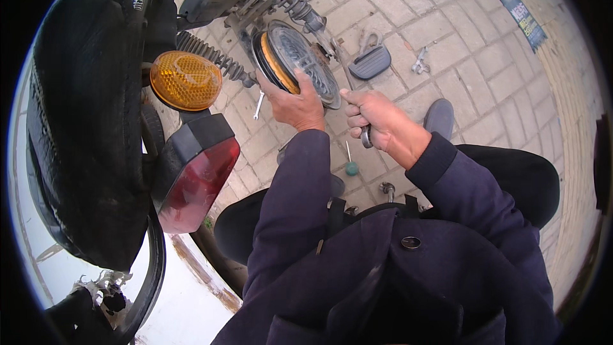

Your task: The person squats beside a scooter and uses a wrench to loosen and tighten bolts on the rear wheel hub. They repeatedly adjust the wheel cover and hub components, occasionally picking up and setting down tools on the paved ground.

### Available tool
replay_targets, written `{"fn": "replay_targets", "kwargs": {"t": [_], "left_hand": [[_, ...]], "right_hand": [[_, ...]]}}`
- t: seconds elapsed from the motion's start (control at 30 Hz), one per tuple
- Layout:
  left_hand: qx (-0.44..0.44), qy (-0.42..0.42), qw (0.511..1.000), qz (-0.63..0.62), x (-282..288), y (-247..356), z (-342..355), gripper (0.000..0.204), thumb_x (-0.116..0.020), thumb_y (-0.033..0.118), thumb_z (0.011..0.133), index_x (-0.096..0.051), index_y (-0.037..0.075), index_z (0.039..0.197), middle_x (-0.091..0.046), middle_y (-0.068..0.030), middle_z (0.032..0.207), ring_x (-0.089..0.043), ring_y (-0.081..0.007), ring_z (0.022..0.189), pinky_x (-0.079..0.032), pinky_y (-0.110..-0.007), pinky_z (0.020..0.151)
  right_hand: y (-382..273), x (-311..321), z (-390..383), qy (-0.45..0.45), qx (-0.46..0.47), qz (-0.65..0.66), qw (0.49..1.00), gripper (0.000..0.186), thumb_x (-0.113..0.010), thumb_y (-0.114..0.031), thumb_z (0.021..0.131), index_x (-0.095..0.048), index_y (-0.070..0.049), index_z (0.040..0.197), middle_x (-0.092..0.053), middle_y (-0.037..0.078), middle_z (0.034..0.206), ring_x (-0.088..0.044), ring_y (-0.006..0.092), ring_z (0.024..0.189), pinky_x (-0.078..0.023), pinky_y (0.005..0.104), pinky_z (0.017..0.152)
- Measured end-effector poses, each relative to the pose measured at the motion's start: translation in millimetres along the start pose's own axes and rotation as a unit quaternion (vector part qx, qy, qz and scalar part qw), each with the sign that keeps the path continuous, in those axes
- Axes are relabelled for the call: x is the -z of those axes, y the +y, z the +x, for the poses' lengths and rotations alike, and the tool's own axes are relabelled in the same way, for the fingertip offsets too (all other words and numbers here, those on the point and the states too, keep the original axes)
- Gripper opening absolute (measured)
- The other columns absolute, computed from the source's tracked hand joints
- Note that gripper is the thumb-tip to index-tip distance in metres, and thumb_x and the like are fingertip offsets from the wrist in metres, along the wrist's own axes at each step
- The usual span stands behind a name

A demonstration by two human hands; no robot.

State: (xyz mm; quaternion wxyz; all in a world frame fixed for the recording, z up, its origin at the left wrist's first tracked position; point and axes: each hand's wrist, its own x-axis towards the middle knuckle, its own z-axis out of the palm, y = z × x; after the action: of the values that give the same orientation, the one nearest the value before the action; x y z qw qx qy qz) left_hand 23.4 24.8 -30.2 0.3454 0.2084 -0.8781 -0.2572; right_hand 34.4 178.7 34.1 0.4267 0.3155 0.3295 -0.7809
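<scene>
My left hand (295,103) grips the rim of a round grey disc-shaped part (303,57) with orange and black rings behind its face. This part sits low beside the motorcycle, near a coiled shock absorber (300,7). My right hand (377,117) is closed just right of the disc around a metal tool (366,136), whose rounded end shows below my fist. The rest of that tool is mostly hidden by my fingers, so I cannot make out its kind. Between my left hand and the motorcycle, a small spanner (258,105) lies on the paving.
The motorcycle's black seat (89,121), amber indicator (186,80) and red tail light (201,185) crowd the left. On the paving are a black pedal (370,62), small metal parts (420,61) and a green-handled screwdriver (352,167). A grey shoe (439,119) stands right of my hand.
</scene>
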Motion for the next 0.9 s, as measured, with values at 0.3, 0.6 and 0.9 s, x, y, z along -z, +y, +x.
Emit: {"fn": "replay_targets", "kwargs": {"t": [0.3, 0.6, 0.9], "left_hand": [[0.008, -0.01, 1.0, 0.006, 2, 2, 1, 0.069, -0.068, 0.03, 0.09, -0.043, -0.004, 0.144, -0.061, -0.0289, 0.128, -0.062, -0.0451, 0.112, -0.049, -0.049, 0.094], [0.007, -0.013, 1.0, -0.006, -2, -5, 2, 0.076, -0.07, 0.029, 0.086, -0.039, -0.002, 0.148, -0.059, -0.0279, 0.134, -0.061, -0.0447, 0.116, -0.05, -0.048, 0.096], [-0.011, -0.005, 1.0, -0.007, -1, 0, 1, 0.074, -0.069, 0.026, 0.087, -0.038, -0.003, 0.149, -0.062, -0.0289, 0.127, -0.063, -0.0455, 0.112, -0.051, -0.048, 0.094]], "right_hand": [[70, 102, 47, 0.204, 0.297, -0.472, 0.804, 0.053, -0.055, -0.045, 0.101, -0.065, 0.006, 0.09, -0.063, 0.026, 0.072, -0.062, 0.0422, 0.07, -0.047, 0.0495, 0.068], [55, 143, 96, 0.151, 0.318, -0.509, 0.786, 0.047, -0.057, -0.045, 0.101, -0.066, 0.001, 0.094, -0.059, 0.026, 0.069, -0.059, 0.0452, 0.069, -0.046, 0.0494, 0.066], [49, 141, 130, 0.167, 0.351, -0.489, 0.781, 0.045, -0.057, -0.044, 0.101, -0.066, -0.001, 0.093, -0.061, 0.027, 0.072, -0.061, 0.0482, 0.074, -0.046, 0.0512, 0.067]]}}
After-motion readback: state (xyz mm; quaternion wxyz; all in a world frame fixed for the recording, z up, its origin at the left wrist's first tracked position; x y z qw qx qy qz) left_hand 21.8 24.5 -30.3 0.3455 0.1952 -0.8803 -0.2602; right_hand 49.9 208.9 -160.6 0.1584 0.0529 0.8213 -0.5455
